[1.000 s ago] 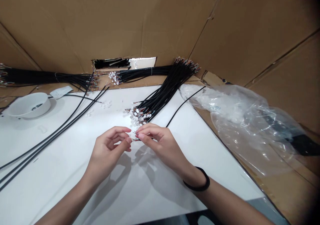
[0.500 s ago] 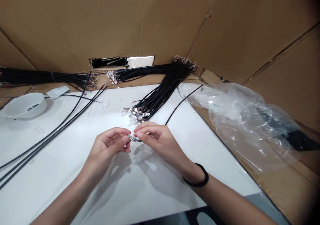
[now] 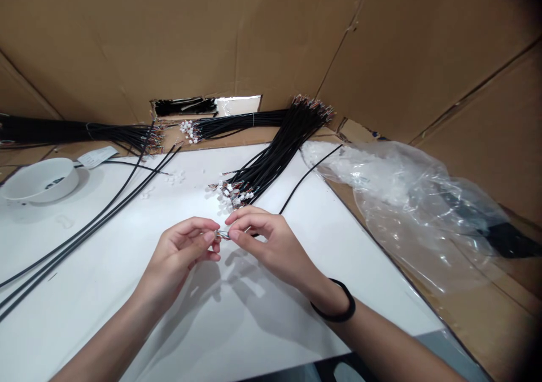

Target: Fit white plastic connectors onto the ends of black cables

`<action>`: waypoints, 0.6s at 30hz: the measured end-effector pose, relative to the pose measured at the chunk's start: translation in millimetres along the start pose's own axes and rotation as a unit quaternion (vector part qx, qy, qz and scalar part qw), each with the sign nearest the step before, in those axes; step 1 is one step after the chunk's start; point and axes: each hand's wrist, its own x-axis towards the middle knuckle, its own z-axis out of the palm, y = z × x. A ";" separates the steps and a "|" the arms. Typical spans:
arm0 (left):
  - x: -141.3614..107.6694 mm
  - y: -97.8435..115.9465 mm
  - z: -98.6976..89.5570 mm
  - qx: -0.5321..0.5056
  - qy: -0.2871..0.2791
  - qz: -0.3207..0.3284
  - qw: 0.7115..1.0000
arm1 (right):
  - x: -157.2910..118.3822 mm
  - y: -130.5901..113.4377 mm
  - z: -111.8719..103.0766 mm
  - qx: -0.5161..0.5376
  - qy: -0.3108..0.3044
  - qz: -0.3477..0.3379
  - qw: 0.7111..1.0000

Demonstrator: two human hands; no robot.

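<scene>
Over the white tabletop (image 3: 254, 342), my left hand (image 3: 180, 249) pinches a small pale connector, mostly covered by the thumb and fingers. Thin coloured wires (image 3: 223, 234) span the short gap between my two hands. My right hand (image 3: 271, 238), a black band round its wrist, grips the end of a black cable (image 3: 311, 170) by these wires with thumb and forefinger. The cable's rest runs out behind that hand towards the back right. Just beyond my fingers lies a bundle of black cables (image 3: 275, 150) with white connectors (image 3: 232, 194) on its near ends.
Several loose black cables (image 3: 91, 224) cross the left side. A white bowl (image 3: 42, 181) holding small dark pieces stands beside a paper slip (image 3: 97, 157). More cable bundles (image 3: 55, 129) lie along the cardboard wall (image 3: 190, 37). Clear plastic bags (image 3: 406, 201) cover the right edge.
The thumb and forefinger of my right hand have shifted slightly left along the wires, closer to the left fingertips. My left hand stays almost in place, still pinching.
</scene>
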 end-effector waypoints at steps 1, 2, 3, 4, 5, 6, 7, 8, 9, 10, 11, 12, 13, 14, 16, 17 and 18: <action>-0.1 0.5 0.4 0.001 0.001 0.000 1.000 | 0.1 0.0 -0.1 0.003 -0.002 0.002 1.000; -0.1 0.8 0.7 0.002 0.001 0.001 1.000 | 0.1 0.1 -0.1 0.007 -0.003 0.004 1.000; 0.1 1.0 1.1 0.002 0.003 0.002 1.000 | 0.2 0.3 -0.1 0.011 -0.005 0.006 1.000; 0.4 1.0 1.4 0.002 0.004 0.004 1.000 | 0.2 0.5 0.0 0.014 -0.007 0.008 1.000; 0.7 0.8 1.6 0.001 0.005 0.007 1.000 | 0.3 0.7 0.1 0.016 -0.007 0.009 1.000; 0.9 0.6 1.8 0.000 0.005 0.008 1.000 | 0.5 0.7 0.2 0.017 -0.008 0.011 1.000; 1.1 0.5 1.9 -0.001 0.006 0.009 1.000 | 0.7 0.8 0.3 0.018 -0.007 0.012 1.000; 1.1 0.4 1.8 -0.002 0.007 0.007 1.000 | 0.8 0.6 0.3 0.018 -0.007 0.013 1.000; 1.1 0.3 1.7 -0.004 0.009 0.006 1.000 | 1.0 0.4 0.3 0.018 -0.007 0.014 1.000; 1.0 0.4 1.6 -0.007 0.010 0.004 1.000 | 1.0 0.1 0.3 0.018 -0.007 0.014 1.000; 0.9 0.5 1.4 -0.011 0.011 0.002 1.000 | 1.1 -0.2 0.4 0.018 -0.006 0.013 1.000; 0.9 0.6 1.3 -0.015 0.012 0.000 1.000 | 1.1 -0.5 0.4 0.018 -0.005 0.013 1.000; 1.0 0.6 1.2 -0.020 0.013 -0.003 1.000 | 1.1 -0.8 0.5 0.018 -0.004 0.013 1.000; 1.1 0.5 1.0 -0.025 0.013 -0.005 1.000 | 1.1 -1.0 0.6 0.019 -0.002 0.012 1.000; 1.5 0.1 0.7 -0.036 0.011 -0.008 0.999 | 1.1 -1.0 0.9 0.020 0.002 0.011 1.000; 1.7 -0.2 0.5 -0.042 0.009 -0.009 0.999 | 1.1 -0.8 1.0 0.021 0.004 0.009 1.000; 2.0 -0.4 0.4 -0.048 0.007 -0.009 0.999 | 1.1 -0.6 1.1 0.021 0.006 0.007 1.000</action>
